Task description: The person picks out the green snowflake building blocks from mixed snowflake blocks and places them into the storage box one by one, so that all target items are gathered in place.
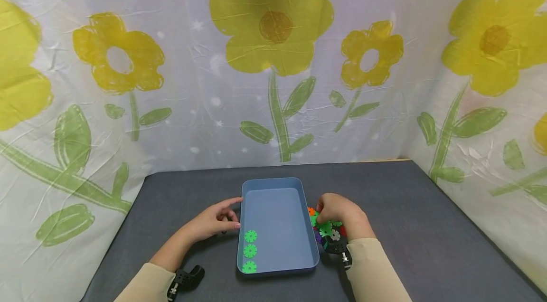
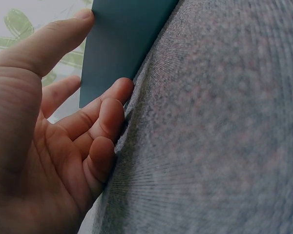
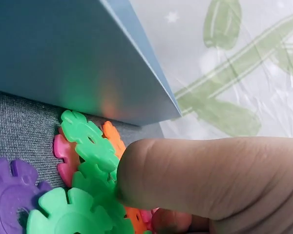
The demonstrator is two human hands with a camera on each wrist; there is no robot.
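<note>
A blue rectangular tray (image 1: 278,183) lies lengthwise before me. Inside, three green notched plastic discs (image 1: 250,250) line its left wall. My left hand (image 1: 211,220) touches that wall from outside, thumb and index finger extended, the others loosely curled. In the left wrist view its fingertips meet the tray's side (image 2: 122,44). My right hand (image 1: 339,209) reaches down into a pile of coloured discs just right of the tray. Its thumb (image 3: 156,180) overlaps a green disc (image 3: 95,146) in the right wrist view; I cannot tell whether the fingers pinch it.
The pile also holds a purple disc (image 3: 12,195), an orange disc (image 1: 311,211) and a white disc (image 1: 335,234). All of this is on a dark grey table (image 1: 192,188). A flower-printed curtain (image 1: 192,140) surrounds the back and sides.
</note>
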